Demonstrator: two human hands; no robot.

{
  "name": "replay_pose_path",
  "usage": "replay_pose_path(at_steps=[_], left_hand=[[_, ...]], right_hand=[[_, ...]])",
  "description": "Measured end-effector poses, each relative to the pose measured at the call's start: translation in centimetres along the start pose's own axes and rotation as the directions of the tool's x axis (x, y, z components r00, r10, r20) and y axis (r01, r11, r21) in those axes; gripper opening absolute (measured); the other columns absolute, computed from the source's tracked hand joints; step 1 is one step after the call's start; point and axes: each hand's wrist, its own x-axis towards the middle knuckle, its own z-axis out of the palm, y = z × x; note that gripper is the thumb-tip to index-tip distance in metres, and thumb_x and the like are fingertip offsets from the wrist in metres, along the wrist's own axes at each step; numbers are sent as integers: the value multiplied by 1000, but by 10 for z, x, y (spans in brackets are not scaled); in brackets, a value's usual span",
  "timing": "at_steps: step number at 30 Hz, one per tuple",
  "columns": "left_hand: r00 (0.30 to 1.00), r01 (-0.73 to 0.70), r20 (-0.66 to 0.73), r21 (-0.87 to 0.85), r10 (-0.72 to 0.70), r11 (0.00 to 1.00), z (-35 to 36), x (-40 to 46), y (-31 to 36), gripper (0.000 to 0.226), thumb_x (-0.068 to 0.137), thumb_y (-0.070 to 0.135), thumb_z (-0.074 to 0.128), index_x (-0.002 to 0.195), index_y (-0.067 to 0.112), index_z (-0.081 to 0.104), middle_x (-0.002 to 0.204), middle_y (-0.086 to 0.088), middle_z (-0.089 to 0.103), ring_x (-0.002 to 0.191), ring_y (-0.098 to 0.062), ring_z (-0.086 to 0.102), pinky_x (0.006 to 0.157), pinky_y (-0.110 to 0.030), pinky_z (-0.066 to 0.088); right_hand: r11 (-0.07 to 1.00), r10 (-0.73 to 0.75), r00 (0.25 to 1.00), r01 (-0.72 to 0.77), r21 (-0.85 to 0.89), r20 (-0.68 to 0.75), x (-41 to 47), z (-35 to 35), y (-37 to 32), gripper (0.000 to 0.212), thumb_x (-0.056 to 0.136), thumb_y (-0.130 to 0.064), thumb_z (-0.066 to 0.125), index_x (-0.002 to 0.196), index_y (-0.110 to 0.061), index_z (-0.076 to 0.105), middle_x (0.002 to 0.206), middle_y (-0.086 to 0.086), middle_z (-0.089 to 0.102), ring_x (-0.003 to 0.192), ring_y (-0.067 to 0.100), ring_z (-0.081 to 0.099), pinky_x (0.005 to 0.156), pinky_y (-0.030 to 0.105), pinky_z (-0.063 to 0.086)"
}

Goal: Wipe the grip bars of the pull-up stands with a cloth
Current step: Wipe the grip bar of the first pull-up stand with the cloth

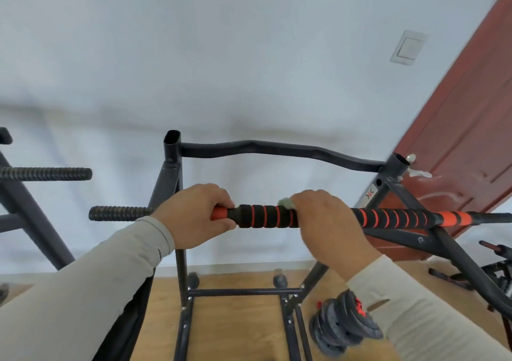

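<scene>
Your left hand (194, 216) grasps the orange end of the black foam grip bar with orange spiral stripes (266, 216), which runs from 9 to 3 o'clock at centre. Your right hand (329, 222) clamps a pale green cloth (285, 202) over the bar; only 1 tuft shows. A white sticker (370, 194) on the dark metal stand frame (171, 172) at 2 o'clock is unreadable.

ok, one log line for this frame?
left hand: grips grip bar | right hand: holds cloth on bar | phase: wiping
</scene>
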Motion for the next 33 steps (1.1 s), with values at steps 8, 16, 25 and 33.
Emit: replay_pose_path(at_steps=[8, 16, 25, 33], left_hand=[[1000, 17, 12, 10, -17, 1000, -2, -1, 1, 20, 86, 50, 68, 103, 40, 63, 93, 16, 59, 85, -8, 59, 85, -29, 54], [993, 87, 87, -120, -77, 989, -18, -10, 9, 75, 81, 47, 79, 141, 38, 35, 127, 13, 62, 113, -10, 60, 105, -36, 50], [921, 305, 134, 340, -367, 890, -101, -85, -54, 60, 91, 54, 63, 144, 38, 42, 145, 17, 46, 127, -11, 50, 109, -33, 41], [995, 78, -99, 515, -31, 854, -46, -93, -29, 28, 99, 41, 46, 120, 29, 60, 115, 11, 63, 102, -15, 56, 89, -36, 53]], right_hand=[[983, 166, 986, -167, 70, 24, 1, -11, -47, 23, 88, -10, 50, 102, -25, 60, 84, -6, 59, 77, 17, 54, 67, 31, 46], [906, 33, 999, -32, 423, 5, 15, -14, -87, 26, 105, -24, 43, 122, -28, 62, 108, -7, 67, 100, 17, 62, 95, 35, 53], [932, -55, 998, 57, 358, -15, 10, -14, -69, 16, 103, -46, 45, 114, -37, 52, 91, -16, 58, 80, 10, 56, 77, 25, 46], [985, -106, 992, 96, 141, 66, 19, -26, -84, 18, 107, -41, 36, 105, -34, 53, 83, -13, 61, 73, 10, 60, 72, 21, 47]])
